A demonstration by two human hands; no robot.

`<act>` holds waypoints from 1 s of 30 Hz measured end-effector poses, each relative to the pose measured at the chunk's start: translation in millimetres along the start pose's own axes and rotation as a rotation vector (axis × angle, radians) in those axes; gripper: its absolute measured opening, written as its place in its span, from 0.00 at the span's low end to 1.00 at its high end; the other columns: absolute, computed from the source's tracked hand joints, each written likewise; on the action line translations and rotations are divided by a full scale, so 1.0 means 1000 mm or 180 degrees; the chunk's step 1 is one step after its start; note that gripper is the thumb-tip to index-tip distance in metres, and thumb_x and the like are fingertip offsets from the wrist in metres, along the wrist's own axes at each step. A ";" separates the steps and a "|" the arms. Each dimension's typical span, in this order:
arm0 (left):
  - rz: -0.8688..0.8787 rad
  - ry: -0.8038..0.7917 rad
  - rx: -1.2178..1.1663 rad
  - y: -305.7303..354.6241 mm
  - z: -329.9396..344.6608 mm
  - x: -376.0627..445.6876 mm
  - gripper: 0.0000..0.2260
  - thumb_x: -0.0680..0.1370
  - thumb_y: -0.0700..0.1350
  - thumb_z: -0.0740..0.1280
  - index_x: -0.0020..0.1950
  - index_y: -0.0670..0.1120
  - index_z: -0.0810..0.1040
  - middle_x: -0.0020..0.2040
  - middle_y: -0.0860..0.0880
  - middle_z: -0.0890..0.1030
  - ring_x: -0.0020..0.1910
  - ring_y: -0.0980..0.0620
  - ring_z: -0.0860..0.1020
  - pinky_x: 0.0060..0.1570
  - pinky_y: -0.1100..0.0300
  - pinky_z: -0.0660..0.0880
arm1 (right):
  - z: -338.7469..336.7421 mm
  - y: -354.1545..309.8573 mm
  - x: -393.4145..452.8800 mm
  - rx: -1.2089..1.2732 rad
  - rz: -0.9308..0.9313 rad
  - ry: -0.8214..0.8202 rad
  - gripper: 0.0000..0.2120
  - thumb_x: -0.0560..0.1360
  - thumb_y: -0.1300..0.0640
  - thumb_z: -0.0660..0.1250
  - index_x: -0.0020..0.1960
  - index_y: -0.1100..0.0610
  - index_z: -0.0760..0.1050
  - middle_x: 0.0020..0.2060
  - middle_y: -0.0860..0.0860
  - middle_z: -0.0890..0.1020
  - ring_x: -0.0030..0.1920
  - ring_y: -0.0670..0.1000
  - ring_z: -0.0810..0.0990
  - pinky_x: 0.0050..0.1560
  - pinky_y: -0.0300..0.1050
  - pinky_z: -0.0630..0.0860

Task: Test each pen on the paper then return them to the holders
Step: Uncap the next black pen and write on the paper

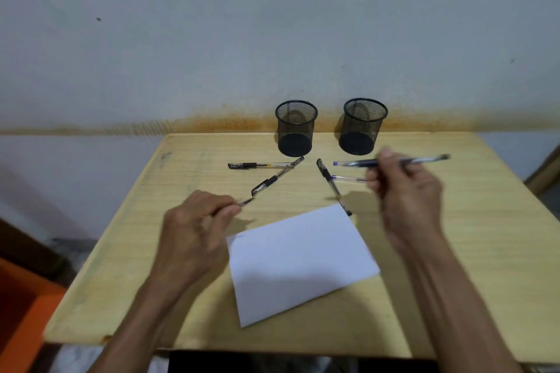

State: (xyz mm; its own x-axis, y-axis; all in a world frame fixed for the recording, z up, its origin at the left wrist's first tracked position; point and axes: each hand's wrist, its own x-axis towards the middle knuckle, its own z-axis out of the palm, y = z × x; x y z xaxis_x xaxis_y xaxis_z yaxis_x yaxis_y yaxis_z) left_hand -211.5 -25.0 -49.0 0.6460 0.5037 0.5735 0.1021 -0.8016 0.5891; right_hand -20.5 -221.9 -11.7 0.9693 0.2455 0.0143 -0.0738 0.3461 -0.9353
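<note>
White paper (303, 260) lies nearest me, a single sheet turned at an angle on the pale wooden counter (469, 251), between my two forearms. My left hand (194, 227) hovers just left of the sheet's far corner, fingers curled around a thin dark pen part (247, 202) whose tip points away toward the holders; blur keeps me from telling whether it is a cap or a whole pen. My right hand (406, 191) is raised beyond the sheet's right side, pinching a blue pen (391, 161) held roughly level, its ends sticking out to either side of my fingers. Four more pens rest on the counter past the paper: two black pens (263, 165) meeting in a V to the left, another black pen (330, 183) whose near end reaches the paper's far corner, and a clear blue-tipped pen (348, 179) partly hidden behind my right hand. Two black mesh holders (295, 127) stand upright side by side at the counter's far edge, against a pale wall (272, 24).
</note>
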 end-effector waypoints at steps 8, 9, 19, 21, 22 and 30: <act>-0.0933 -0.0188 0.0502 -0.044 0.001 0.011 0.06 0.78 0.44 0.71 0.52 0.47 0.86 0.46 0.49 0.81 0.44 0.51 0.79 0.43 0.61 0.71 | 0.005 0.015 -0.006 -0.0354 0.0018 -0.0469 0.08 0.80 0.59 0.69 0.45 0.63 0.78 0.28 0.52 0.81 0.30 0.49 0.77 0.35 0.43 0.76; -0.0951 -0.0223 0.0525 -0.048 0.008 0.014 0.06 0.78 0.44 0.71 0.52 0.46 0.86 0.46 0.48 0.80 0.43 0.50 0.79 0.43 0.61 0.70 | 0.007 0.022 -0.012 -0.0424 0.0055 -0.0497 0.10 0.79 0.58 0.69 0.45 0.64 0.79 0.28 0.53 0.80 0.31 0.51 0.77 0.37 0.46 0.76; -0.1204 -0.0365 0.0739 -0.065 0.050 0.052 0.06 0.77 0.47 0.71 0.43 0.47 0.86 0.41 0.51 0.82 0.43 0.47 0.78 0.49 0.50 0.74 | 0.011 0.035 -0.033 -0.0834 0.0115 -0.0526 0.09 0.78 0.56 0.70 0.44 0.62 0.81 0.28 0.54 0.81 0.31 0.50 0.78 0.40 0.48 0.78; -0.1189 -0.0401 0.0894 -0.067 0.054 0.052 0.07 0.77 0.49 0.71 0.43 0.48 0.86 0.42 0.49 0.83 0.46 0.44 0.78 0.48 0.50 0.72 | 0.011 0.036 -0.033 -0.0875 0.0135 -0.0532 0.09 0.78 0.56 0.70 0.44 0.61 0.81 0.29 0.54 0.81 0.31 0.50 0.79 0.40 0.48 0.78; -0.1178 -0.0434 0.0960 -0.070 0.056 0.051 0.08 0.78 0.50 0.70 0.43 0.49 0.86 0.43 0.49 0.83 0.48 0.43 0.78 0.48 0.49 0.72 | 0.012 0.036 -0.034 -0.0920 0.0142 -0.0536 0.09 0.78 0.56 0.70 0.44 0.61 0.81 0.29 0.54 0.82 0.31 0.50 0.79 0.40 0.48 0.78; -0.1085 -0.0178 -0.0048 -0.050 0.023 0.010 0.16 0.75 0.52 0.74 0.61 0.49 0.81 0.55 0.54 0.80 0.50 0.68 0.78 0.47 0.78 0.70 | 0.024 0.037 -0.045 -0.0970 0.0182 -0.0643 0.10 0.75 0.64 0.73 0.49 0.55 0.73 0.40 0.55 0.88 0.40 0.52 0.88 0.37 0.44 0.84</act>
State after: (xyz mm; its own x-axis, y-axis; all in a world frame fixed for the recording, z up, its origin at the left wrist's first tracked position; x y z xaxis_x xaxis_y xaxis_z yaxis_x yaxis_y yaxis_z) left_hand -192.7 12.9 -85.2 0.6172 0.7229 0.3105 0.3083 -0.5853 0.7499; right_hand -72.8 -198.4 -38.4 0.8975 0.4409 0.0000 -0.0239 0.0485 -0.9985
